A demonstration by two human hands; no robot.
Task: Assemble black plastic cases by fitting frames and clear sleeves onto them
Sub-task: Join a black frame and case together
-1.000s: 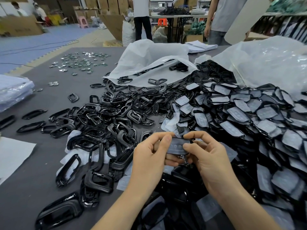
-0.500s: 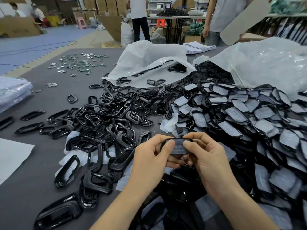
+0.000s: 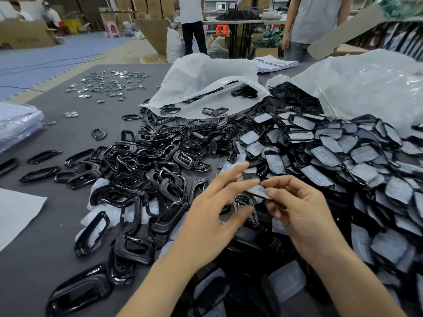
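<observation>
The case (image 3: 258,191) is a small, flat black piece in a clear, greyish sleeve, seen nearly edge-on and partly hidden by fingers. The right hand (image 3: 299,211) pinches it between thumb and curled fingers, just above the heaps on the table (image 3: 57,138). The left hand (image 3: 210,220) is spread wide with straight, blurred fingers and grips nothing; its forefinger tip reaches the case's left end, though I cannot tell if it touches. There is one case in hand. The glossy black frames (image 3: 146,156) on the left and the sleeved cases (image 3: 343,161) on the right are too many to count. Two white plastic bags (image 3: 206,74) lie open behind them.
</observation>
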